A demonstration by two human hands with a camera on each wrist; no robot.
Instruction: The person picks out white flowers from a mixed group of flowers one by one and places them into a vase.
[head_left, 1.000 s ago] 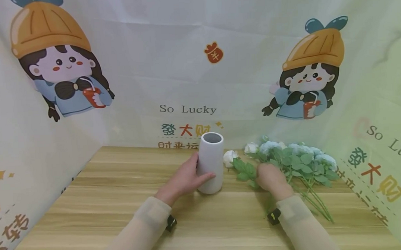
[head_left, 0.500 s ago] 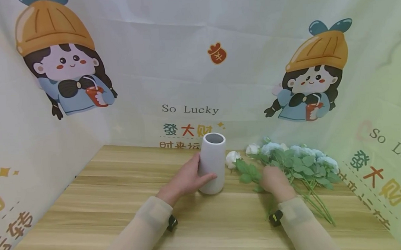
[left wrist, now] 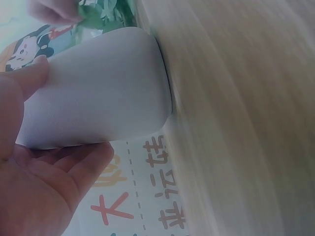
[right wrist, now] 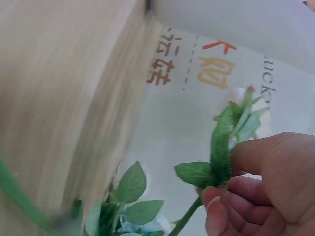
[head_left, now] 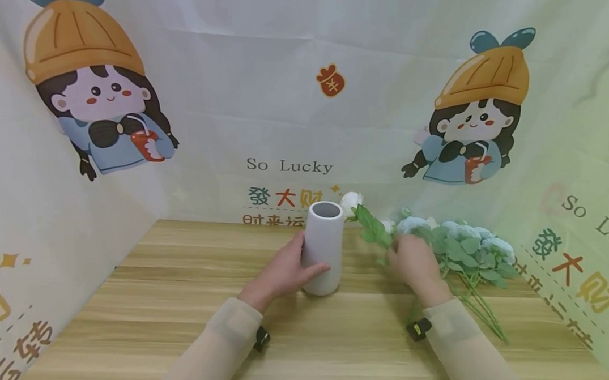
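A white tapered vase [head_left: 322,251] stands upright on the wooden table, its mouth facing up. My left hand [head_left: 277,275] grips its side, with the thumb across the front and the other fingers behind. In the left wrist view the vase [left wrist: 106,91] lies between thumb and fingers. My right hand [head_left: 415,264] pinches the green stem of a white rose [head_left: 352,204], whose bloom is raised close to the vase rim on the right. The right wrist view shows thumb and fingers on the stem [right wrist: 188,215] just below the leaves. Much of that stem is hidden in the head view.
Pale blue flowers [head_left: 459,231] with green leaves and long stems lie on the table [head_left: 187,308] at the right. Another white bloom [head_left: 388,226] lies partly hidden behind the right hand. A printed cloth [head_left: 219,103] rises behind the table and along both sides.
The white rose in my right hand has risen off the table, its bloom now near the vase rim. My left hand and the vase stay in place.
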